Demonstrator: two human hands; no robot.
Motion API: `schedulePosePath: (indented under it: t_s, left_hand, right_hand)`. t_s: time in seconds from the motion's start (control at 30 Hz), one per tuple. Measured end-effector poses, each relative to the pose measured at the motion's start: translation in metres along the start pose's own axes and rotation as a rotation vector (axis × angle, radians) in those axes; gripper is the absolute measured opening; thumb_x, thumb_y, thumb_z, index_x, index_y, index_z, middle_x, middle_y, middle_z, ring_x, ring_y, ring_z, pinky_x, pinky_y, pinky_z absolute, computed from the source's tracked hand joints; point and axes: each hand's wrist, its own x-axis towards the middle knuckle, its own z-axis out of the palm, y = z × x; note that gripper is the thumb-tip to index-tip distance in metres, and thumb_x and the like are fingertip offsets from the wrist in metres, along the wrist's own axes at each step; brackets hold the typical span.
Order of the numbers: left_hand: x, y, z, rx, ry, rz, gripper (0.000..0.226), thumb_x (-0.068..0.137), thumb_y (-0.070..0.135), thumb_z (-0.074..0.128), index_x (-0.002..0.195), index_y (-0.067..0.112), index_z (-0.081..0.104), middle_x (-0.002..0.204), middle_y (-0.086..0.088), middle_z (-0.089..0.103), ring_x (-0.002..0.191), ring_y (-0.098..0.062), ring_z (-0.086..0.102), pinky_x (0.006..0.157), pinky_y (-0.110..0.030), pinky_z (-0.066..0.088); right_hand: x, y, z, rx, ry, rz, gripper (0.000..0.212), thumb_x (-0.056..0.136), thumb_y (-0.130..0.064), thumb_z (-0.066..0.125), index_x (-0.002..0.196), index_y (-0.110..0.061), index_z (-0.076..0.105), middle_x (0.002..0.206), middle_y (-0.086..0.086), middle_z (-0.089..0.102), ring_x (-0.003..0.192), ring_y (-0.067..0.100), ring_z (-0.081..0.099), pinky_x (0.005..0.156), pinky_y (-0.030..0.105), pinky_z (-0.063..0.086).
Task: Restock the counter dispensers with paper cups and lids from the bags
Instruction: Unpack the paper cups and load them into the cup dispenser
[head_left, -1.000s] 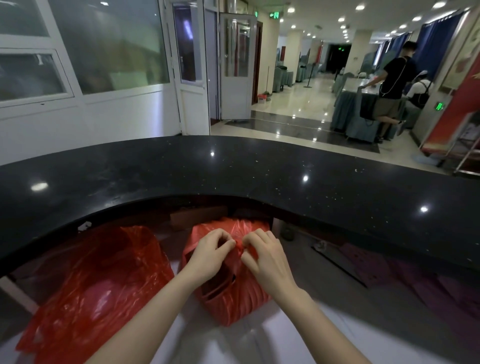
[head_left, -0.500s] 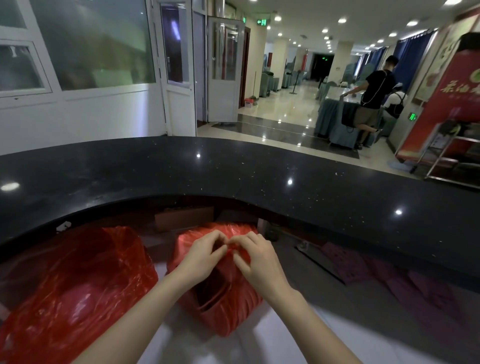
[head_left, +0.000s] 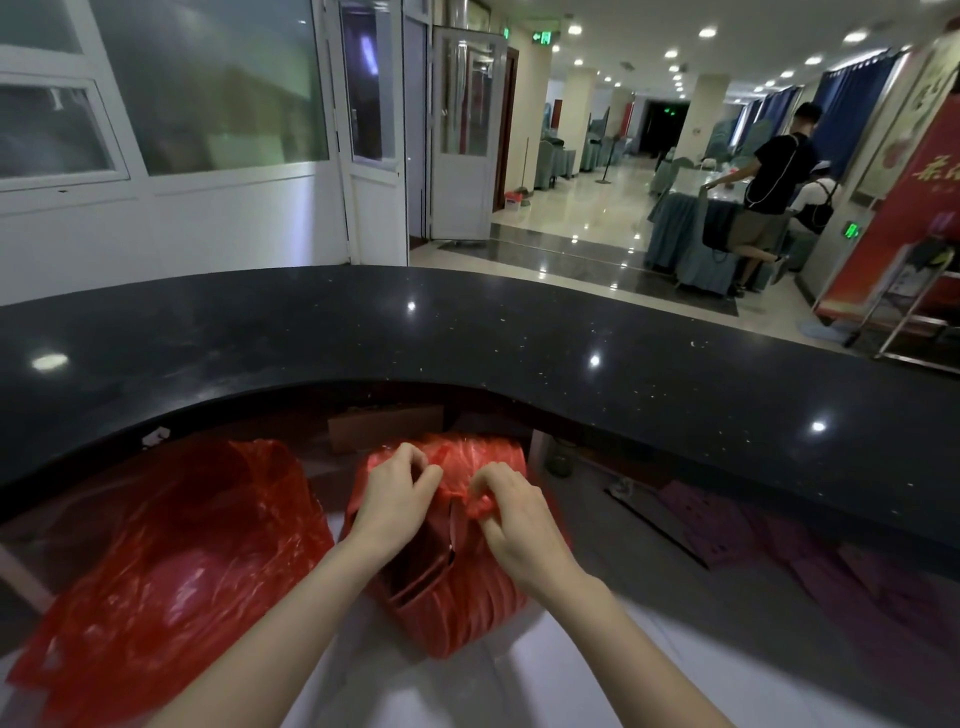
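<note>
A tied red plastic bag (head_left: 457, 613) stands on the white lower shelf (head_left: 519, 686) under the black counter; ribbed rows inside look like stacked cups or lids, though I cannot tell which. My left hand (head_left: 395, 499) pinches the bag's plastic at its top left. My right hand (head_left: 519, 519) pinches a twisted bit of the same bag at its top right. A second, larger red bag (head_left: 171, 561) lies crumpled to the left, its contents hidden.
The curved black counter top (head_left: 519, 353) arches over the shelf. A brown cardboard box (head_left: 384, 426) sits in the dark behind the bags. Purple sheets (head_left: 753, 535) lie on the lower right. Beyond the counter a person (head_left: 769, 187) stands at a draped table.
My hands, first pressed together at the bag's knot, have drawn slightly apart, each pulling a piece of the red plastic. The camera has dipped and turned a little.
</note>
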Motion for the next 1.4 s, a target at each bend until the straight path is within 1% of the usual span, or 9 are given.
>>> schedulePosePath:
  t_s: [0.2, 0.27, 0.37, 0.6, 0.77, 0.93, 1.1, 1.27, 1.4]
  left_hand:
    - [-0.016, -0.011, -0.017, 0.128, -0.225, 0.278, 0.045, 0.069, 0.043, 0.074, 0.105, 0.035, 0.049, 0.078, 0.013, 0.058, 0.074, -0.003, 0.056, 0.065, -0.024, 0.045]
    - [-0.02, -0.016, -0.019, 0.217, -0.164, 0.302, 0.046, 0.066, 0.037, 0.075, 0.104, 0.037, 0.048, 0.071, 0.013, 0.055, 0.069, -0.004, 0.054, 0.061, -0.027, 0.045]
    - [-0.027, -0.023, -0.024, 0.271, -0.061, 0.279, 0.048, 0.069, 0.026, 0.073, 0.108, 0.035, 0.048, 0.066, 0.011, 0.052, 0.059, -0.006, 0.053, 0.052, -0.023, 0.039]
    - [-0.027, -0.041, -0.059, 0.218, 0.368, 0.132, 0.045, 0.068, -0.003, 0.066, 0.106, 0.019, 0.057, 0.093, 0.002, 0.051, 0.077, -0.021, 0.056, 0.062, -0.035, 0.049]
    - [-0.02, -0.02, -0.06, 0.405, 0.505, 0.483, 0.046, 0.063, -0.014, 0.058, 0.102, 0.009, 0.064, 0.105, -0.01, 0.055, 0.098, -0.026, 0.05, 0.084, -0.037, 0.044]
    - [-0.029, -0.03, -0.05, 0.648, -0.045, 0.917, 0.018, 0.067, 0.0, 0.055, 0.071, 0.015, 0.064, 0.077, 0.001, 0.063, 0.072, -0.021, 0.058, 0.059, -0.033, 0.049]
    - [-0.041, -0.062, -0.072, 0.911, -0.195, 0.664, 0.02, 0.054, 0.008, 0.061, 0.073, 0.016, 0.063, 0.076, -0.001, 0.062, 0.065, -0.024, 0.06, 0.047, -0.031, 0.046]
    - [-0.036, -0.075, -0.094, 1.034, -0.198, 0.349, 0.091, 0.039, 0.028, 0.087, 0.124, 0.005, 0.063, 0.121, -0.014, 0.065, 0.096, -0.031, 0.068, 0.074, -0.037, 0.056]
    - [-0.038, -0.075, -0.1, 0.963, -0.114, 0.249, 0.074, 0.056, 0.04, 0.075, 0.122, 0.008, 0.065, 0.118, -0.013, 0.067, 0.093, -0.031, 0.068, 0.076, -0.039, 0.053]
  right_hand:
    - [0.009, 0.007, 0.0, -0.028, -0.123, 0.012, 0.038, 0.08, -0.024, 0.061, 0.116, -0.031, 0.052, 0.112, -0.016, 0.057, 0.104, 0.009, 0.048, 0.09, 0.032, 0.041]
    - [0.011, 0.007, 0.0, -0.165, -0.221, -0.059, 0.042, 0.078, -0.032, 0.065, 0.119, -0.03, 0.054, 0.112, -0.014, 0.059, 0.102, 0.01, 0.047, 0.086, 0.028, 0.039]
    - [0.011, 0.015, -0.002, -0.31, -0.078, -0.113, 0.018, 0.076, -0.026, 0.065, 0.094, -0.023, 0.063, 0.089, -0.005, 0.06, 0.087, 0.022, 0.052, 0.072, 0.033, 0.04]
    - [0.004, 0.05, -0.042, -0.298, 0.171, 0.143, 0.012, 0.077, -0.012, 0.065, 0.085, -0.019, 0.059, 0.087, -0.005, 0.056, 0.087, 0.019, 0.048, 0.077, 0.036, 0.045]
    - [0.009, 0.017, -0.034, -0.158, 0.191, -0.044, 0.037, 0.068, 0.009, 0.055, 0.093, -0.015, 0.067, 0.106, -0.002, 0.061, 0.104, 0.017, 0.052, 0.091, 0.029, 0.041]
    - [0.005, -0.023, -0.022, -0.132, -0.258, -0.118, 0.037, 0.08, -0.017, 0.042, 0.109, -0.025, 0.064, 0.104, -0.009, 0.068, 0.1, 0.014, 0.059, 0.085, 0.034, 0.049]
    - [-0.001, 0.006, -0.025, -0.547, -0.256, 0.014, 0.038, 0.094, -0.058, 0.031, 0.089, -0.027, 0.052, 0.095, -0.008, 0.064, 0.087, 0.019, 0.062, 0.066, 0.034, 0.046]
    - [-0.009, 0.021, -0.034, -0.724, -0.236, 0.137, 0.042, 0.086, -0.065, 0.045, 0.103, -0.027, 0.051, 0.103, -0.008, 0.06, 0.09, 0.02, 0.065, 0.065, 0.032, 0.045]
    - [-0.017, 0.026, -0.045, -0.751, -0.141, 0.243, 0.055, 0.085, -0.072, 0.041, 0.12, -0.03, 0.047, 0.108, -0.01, 0.058, 0.09, 0.02, 0.066, 0.063, 0.031, 0.045]
